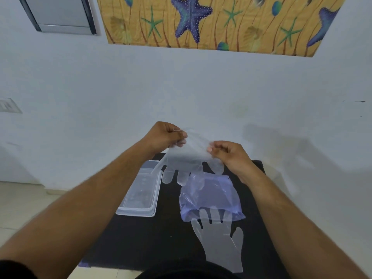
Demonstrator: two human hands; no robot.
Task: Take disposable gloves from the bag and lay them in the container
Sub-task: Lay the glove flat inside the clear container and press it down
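Observation:
Both hands hold one clear disposable glove (188, 158) in the air above the far end of the black table (141, 238). My left hand (165, 136) pinches its cuff on the left and my right hand (231, 156) pinches it on the right. The glove's fingers hang down. Below it lies the bluish plastic bag (211, 196), crumpled, in the middle of the table. Another clear glove (219, 238) lies flat in front of the bag, fingers pointing under it. The clear rectangular container (141, 192) stands left of the bag.
The table is small and pushed near a pale wall. Tiled floor (20, 208) shows on the left. A starfish-patterned cloth (211, 23) hangs on the wall above. My dark-clothed body fills the bottom edge.

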